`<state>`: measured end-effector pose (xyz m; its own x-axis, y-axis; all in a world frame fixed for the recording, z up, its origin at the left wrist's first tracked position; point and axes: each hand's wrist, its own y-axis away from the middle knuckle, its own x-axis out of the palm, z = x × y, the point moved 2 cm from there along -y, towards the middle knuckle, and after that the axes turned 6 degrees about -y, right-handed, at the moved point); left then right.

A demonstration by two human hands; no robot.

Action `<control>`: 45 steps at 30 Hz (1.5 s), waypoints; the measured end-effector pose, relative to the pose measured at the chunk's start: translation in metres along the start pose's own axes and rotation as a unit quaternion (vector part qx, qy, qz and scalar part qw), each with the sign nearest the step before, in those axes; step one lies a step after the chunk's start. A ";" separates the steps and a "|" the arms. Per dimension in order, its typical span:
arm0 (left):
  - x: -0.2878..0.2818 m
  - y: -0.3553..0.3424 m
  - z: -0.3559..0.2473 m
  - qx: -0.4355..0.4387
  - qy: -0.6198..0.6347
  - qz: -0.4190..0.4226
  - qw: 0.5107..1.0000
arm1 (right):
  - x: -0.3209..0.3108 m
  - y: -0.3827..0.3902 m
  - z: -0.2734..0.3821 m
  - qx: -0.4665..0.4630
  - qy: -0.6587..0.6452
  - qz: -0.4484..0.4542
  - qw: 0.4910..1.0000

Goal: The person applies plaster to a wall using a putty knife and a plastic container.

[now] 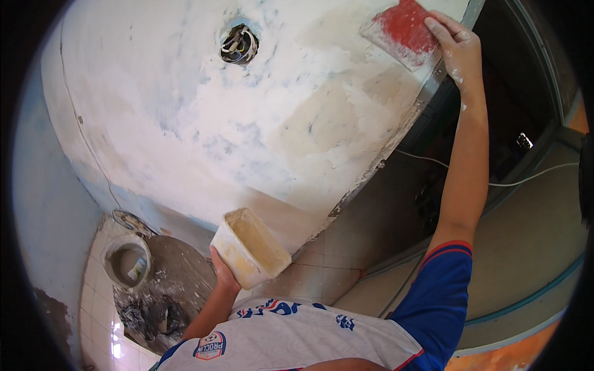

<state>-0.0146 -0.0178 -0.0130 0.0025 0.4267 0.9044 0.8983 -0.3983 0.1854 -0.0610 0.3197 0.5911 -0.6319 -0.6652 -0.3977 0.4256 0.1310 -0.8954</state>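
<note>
My right hand is raised to the top right of the view, gripping a red flat scraper smeared with white compound, which is at the patchy plastered wall beside its right-hand edge. Lower in the middle, my left hand holds a whitish rectangular plastic tub by its side; its inside is coated with cream compound. A round hole with loose wires inside opens in the wall to the left of the scraper.
A bucket of grey material stands on a stained dark sheet over the tiled floor at lower left. A blue-painted side wall is at left. A dark opening lies right of the wall edge, with a white cable across it.
</note>
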 end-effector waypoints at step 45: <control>-0.001 -0.001 0.007 0.008 -0.027 0.012 1.000 | 0.023 0.041 -0.019 0.102 -0.120 -0.120 0.980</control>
<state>-0.0124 -0.0117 -0.0170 0.0483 0.4611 0.8860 0.9048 -0.3959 0.1567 -0.0702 0.3233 0.5417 -0.5691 -0.8162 -0.0993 0.4188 -0.1838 -0.8893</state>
